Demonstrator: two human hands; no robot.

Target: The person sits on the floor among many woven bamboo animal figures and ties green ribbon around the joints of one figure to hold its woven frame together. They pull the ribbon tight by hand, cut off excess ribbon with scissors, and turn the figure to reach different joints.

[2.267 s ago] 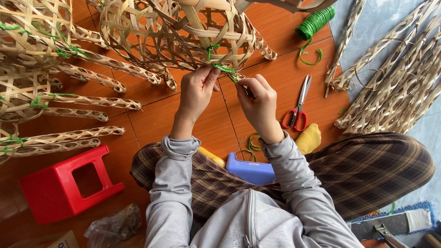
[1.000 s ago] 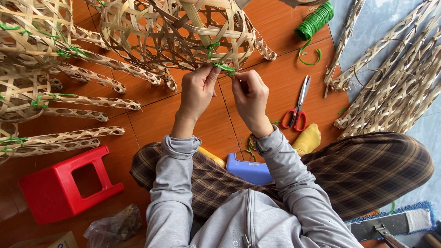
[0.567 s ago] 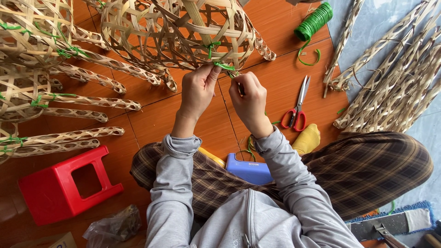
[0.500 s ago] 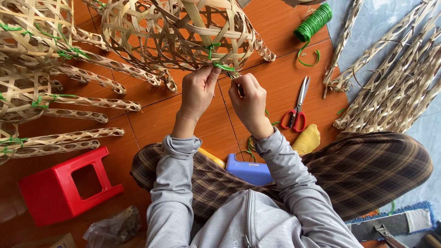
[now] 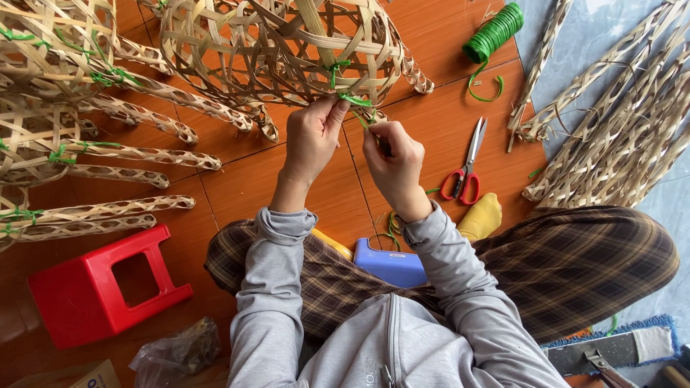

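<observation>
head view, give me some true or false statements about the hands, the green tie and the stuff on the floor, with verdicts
1. Both hands work a green tie at the rim of the woven bamboo basket. True.
2. The left hand holds the scissors. False: the red-handled scissors lie on the floor, apart from both hands.
3. The right hand pinches a strand of the green tie. True.
4. The coil of green cord sits on the red plastic stool. False: it lies on the floor at upper right; the red plastic stool is at lower left.
5. The basket is made of metal wire. False: it is woven of bamboo strips.
</observation>
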